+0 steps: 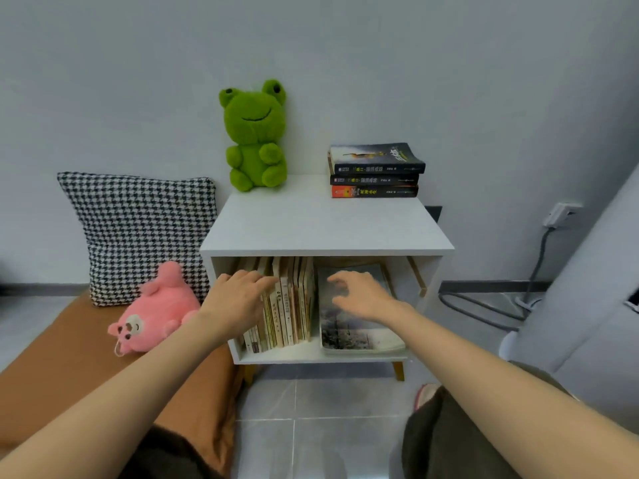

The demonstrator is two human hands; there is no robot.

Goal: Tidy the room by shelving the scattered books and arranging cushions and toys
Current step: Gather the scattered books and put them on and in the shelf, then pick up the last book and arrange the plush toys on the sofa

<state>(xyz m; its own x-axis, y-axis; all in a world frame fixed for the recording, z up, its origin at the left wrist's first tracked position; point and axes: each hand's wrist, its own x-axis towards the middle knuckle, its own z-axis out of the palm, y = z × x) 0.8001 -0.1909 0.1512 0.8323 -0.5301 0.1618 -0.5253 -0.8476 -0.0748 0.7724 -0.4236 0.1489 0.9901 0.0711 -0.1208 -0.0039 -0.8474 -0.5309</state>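
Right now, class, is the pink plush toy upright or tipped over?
Tipped over: the pink plush toy lies on the brown mat, face low, against the houndstooth cushion.

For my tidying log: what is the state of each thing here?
left hand: open, on upright books
right hand: open, near large book
upright books: shelved, standing
large book: shelved, not upright
book stack: flat
green frog: sitting upright
pink plush: tipped over
cushion: propped up
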